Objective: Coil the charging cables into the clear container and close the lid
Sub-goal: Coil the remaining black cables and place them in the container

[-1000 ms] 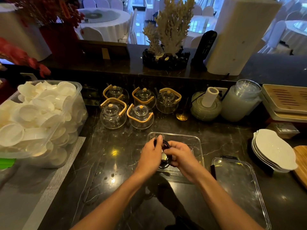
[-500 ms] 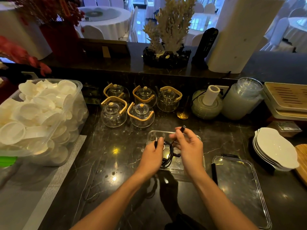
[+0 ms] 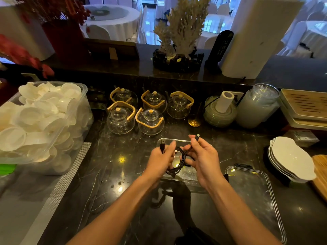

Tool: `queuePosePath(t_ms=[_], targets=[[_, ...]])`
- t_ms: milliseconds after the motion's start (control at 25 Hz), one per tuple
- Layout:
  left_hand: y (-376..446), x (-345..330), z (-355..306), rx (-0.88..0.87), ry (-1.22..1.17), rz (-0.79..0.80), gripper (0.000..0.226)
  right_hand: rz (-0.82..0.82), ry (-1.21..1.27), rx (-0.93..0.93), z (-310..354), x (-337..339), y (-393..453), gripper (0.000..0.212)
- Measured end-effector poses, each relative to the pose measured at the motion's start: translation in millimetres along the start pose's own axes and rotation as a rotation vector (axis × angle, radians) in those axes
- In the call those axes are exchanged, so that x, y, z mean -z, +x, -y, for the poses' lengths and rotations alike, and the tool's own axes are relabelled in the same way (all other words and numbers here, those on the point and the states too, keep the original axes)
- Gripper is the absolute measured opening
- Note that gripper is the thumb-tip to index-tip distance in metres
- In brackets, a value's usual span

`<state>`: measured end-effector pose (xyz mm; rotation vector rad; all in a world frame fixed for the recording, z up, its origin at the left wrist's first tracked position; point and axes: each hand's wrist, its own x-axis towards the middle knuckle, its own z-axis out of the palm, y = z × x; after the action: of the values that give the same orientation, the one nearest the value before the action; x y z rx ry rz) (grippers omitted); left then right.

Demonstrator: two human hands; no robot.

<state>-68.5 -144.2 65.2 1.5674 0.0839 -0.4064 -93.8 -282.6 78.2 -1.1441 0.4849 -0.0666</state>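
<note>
hard to make out: near part of the clear rectangular plastic container (image 3: 185, 142), hidden behind both hands; black charging cable (image 3: 178, 165) partly masked by fingers, loops bunched and dangling over the container's inside. also cut off at the right picture edge: wooden board (image 3: 321, 175). open dark marble counter (image 3: 109, 174) left of the container and toward the viewer; clear flat lid (image 3: 254, 197) lying just right of the container, stack of white dishes (image 3: 292, 158) beyond it, five glass teapots with bamboo handles (image 3: 150, 121) behind. left hand (image 3: 160, 160) curled round the coil, one black plug poking above it; right hand (image 3: 203, 160) pinching the cable's other plug end, raised.
</note>
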Motion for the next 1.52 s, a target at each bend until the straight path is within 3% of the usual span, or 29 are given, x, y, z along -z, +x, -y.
queuePosePath(t_ms=[200,320,520,600,840,1120,1240,1400,1520], targets=[[7,-5,-7,0.229,-0.361,0.05,0.032,0.09,-0.234,0.016,-4,-4,-9,0.018],[7,-4,-6,0.346,-0.591,0.158,0.033,0.074,-0.285,0.016,-11,-3,-7,0.021],[-4,-4,-3,0.322,-0.903,0.303,0.033,0.044,-0.243,0.028,-9,1,-5,0.022],[-5,-7,-6,0.301,-0.884,0.265,0.033,0.01,-0.241,0.071,-9,-3,-6,0.022],[6,-24,-5,0.258,-0.892,-0.085,0.036,-0.066,-0.345,0.269,-21,-17,-12,0.011],[4,-23,-9,0.217,-0.493,-0.121,0.035,-0.148,-0.29,0.266,-23,-17,-9,0.015],[8,-12,-9,0.253,-0.452,-0.041,0.033,-0.122,-0.289,0.24,-22,-15,-11,0.016],[7,2,-7,0.396,-0.652,0.272,0.037,-0.082,-0.239,0.14,-21,-4,-4,0.022],[11,9,-1,0.344,-0.53,0.301,0.033,0.03,-0.155,0.031,-20,-1,-9,0.025]])
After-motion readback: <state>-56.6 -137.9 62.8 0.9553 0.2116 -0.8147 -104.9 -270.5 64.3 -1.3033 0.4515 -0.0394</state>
